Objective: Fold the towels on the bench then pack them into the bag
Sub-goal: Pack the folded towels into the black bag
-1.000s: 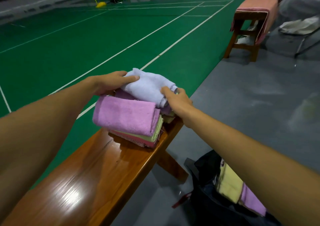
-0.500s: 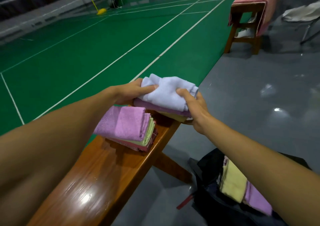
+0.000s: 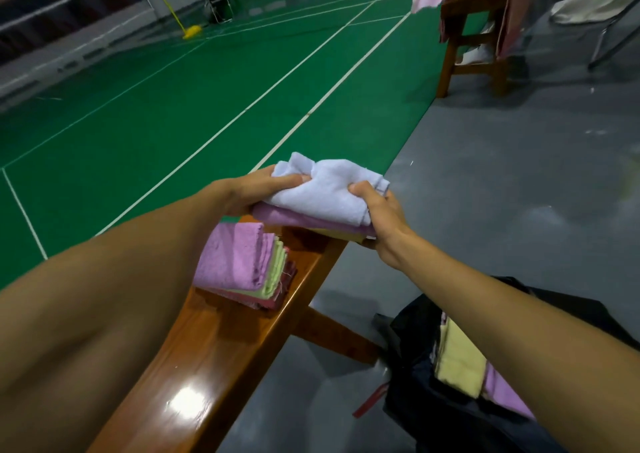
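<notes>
A small bundle of folded towels [image 3: 325,199], pale lavender on top with purple and yellow beneath, is held just above the far end of the wooden bench [image 3: 214,359]. My left hand [image 3: 252,189] grips its left side and my right hand [image 3: 377,217] grips its right side, thumb on top. A second stack of folded towels [image 3: 239,262], purple over light green and red, lies on the bench nearer to me. The black bag [image 3: 450,400] stands open on the floor at the lower right, with a yellow and a purple towel inside.
A second wooden bench [image 3: 474,36] draped with pink cloth stands at the far right. Green court flooring [image 3: 173,106] runs to the left, grey floor [image 3: 502,192] to the right. A yellow net-post base [image 3: 192,31] and a folding chair [image 3: 216,0] are far back.
Both hands have closed on the far bundle and lifted it off the bench end, carrying it slightly right, away from the stack that stays on the bench.
</notes>
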Demonstrator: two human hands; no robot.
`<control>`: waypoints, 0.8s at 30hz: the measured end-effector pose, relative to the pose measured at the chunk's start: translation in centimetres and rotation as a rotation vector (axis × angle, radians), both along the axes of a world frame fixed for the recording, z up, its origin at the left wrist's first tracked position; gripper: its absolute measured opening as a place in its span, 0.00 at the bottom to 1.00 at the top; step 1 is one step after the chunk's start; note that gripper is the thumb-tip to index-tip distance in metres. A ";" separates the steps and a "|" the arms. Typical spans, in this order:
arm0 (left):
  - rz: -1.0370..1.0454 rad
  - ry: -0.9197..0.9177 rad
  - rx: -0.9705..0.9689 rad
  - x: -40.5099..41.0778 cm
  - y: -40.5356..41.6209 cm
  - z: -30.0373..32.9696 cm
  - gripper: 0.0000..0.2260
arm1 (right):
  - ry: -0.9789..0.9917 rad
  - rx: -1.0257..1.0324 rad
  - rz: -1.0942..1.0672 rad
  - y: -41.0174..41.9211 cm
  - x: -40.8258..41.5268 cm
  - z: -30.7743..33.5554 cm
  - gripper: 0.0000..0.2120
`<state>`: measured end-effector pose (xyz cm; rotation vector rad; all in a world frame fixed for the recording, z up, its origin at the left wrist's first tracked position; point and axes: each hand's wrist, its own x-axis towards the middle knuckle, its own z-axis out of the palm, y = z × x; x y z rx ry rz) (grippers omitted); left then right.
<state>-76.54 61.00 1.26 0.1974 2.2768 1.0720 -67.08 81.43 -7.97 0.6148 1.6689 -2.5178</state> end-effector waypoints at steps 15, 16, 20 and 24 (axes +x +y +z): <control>0.046 0.279 -0.095 6.0 8.7 0.2 0.34 | -0.012 -0.147 -0.135 6.4 6.2 -1.5 0.21; 0.037 0.285 -0.086 7.0 10.2 -0.6 0.32 | -0.017 -0.147 -0.155 7.7 7.4 -1.9 0.21; 0.035 0.254 -0.037 11.7 15.8 -6.7 0.33 | -0.063 -0.113 -0.209 13.9 13.3 -5.6 0.18; 0.058 0.140 -0.006 18.1 20.1 -16.2 0.27 | -0.196 -0.005 -0.218 18.8 19.9 -13.0 0.24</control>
